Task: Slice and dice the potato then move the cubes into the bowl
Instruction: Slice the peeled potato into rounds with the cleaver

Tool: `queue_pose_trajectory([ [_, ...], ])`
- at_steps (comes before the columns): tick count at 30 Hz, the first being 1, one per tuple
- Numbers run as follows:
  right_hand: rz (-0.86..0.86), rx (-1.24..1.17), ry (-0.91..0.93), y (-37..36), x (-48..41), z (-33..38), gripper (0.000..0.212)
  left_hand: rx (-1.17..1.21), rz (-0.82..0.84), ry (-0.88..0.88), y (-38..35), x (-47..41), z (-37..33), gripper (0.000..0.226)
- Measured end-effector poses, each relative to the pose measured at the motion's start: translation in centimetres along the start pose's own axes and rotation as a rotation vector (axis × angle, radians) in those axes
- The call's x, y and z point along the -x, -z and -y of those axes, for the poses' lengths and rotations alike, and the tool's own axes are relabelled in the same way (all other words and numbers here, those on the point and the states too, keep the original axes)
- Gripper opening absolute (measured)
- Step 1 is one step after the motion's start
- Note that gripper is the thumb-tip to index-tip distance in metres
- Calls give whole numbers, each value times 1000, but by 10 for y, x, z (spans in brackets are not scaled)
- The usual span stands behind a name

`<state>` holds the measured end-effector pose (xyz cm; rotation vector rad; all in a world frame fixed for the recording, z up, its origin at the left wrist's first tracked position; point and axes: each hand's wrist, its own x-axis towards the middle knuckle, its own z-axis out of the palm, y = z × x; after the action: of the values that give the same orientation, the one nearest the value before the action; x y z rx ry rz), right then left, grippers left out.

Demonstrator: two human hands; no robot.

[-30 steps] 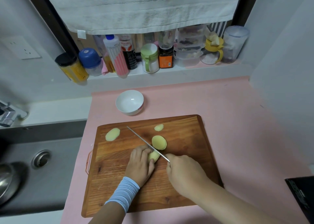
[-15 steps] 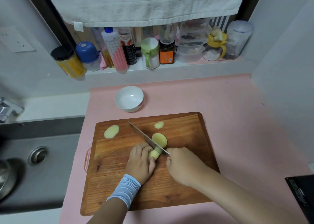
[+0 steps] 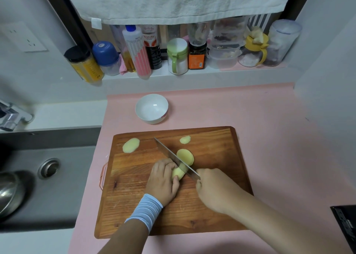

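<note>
Left grip (image 3: 163, 178), a ribbed pale-blue cuff (image 3: 146, 209) at its wrist, is curling over the smooth, pale-yellow potato (image 3: 179, 172) and pinning it to the grained wooden cutting board (image 3: 212, 205). Right grip (image 3: 213, 188) is wrapping tightly round the handle of the knife (image 3: 173, 156), whose flat steel blade is slanting away from it across the potato's far end, just past the left fingertips. A round slice (image 3: 185, 157) is lying flat against the blade's far side, with a small slice (image 3: 185, 139) beyond it. An oval slice (image 3: 131, 145) is sitting well left of both grips. A glossy white bowl (image 3: 151, 108) is standing off the board on the pink desk (image 3: 269, 138), farther out than the left grip.
</note>
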<state>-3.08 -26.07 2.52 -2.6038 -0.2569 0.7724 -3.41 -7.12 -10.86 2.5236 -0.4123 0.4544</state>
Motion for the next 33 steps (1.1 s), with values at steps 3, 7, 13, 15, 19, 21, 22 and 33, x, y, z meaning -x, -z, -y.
queue_pose_trajectory([
  [3,-4,-7,-10,-1,0,-1,22,0,-8,15,-1,1,-1,28],
  [7,10,-34,4,-2,-16,10,16,0,-10,14,0,0,-2,28],
  [13,-2,-8,8,-7,-6,0,23,4,11,27,2,-1,-2,29],
  [15,-11,1,-7,-9,-2,-5,24,9,9,36,1,-1,-2,29],
  [19,-22,-19,3,-8,-12,3,16,12,3,40,1,-1,-3,28],
  [21,-15,-31,8,-9,-18,9,15,14,3,44,1,-1,-3,28],
  [22,-12,-33,11,-9,-19,11,15,16,3,45,2,-2,-2,28],
  [33,-15,-21,0,-18,-18,-2,22,20,-7,30,0,0,-3,28],
])
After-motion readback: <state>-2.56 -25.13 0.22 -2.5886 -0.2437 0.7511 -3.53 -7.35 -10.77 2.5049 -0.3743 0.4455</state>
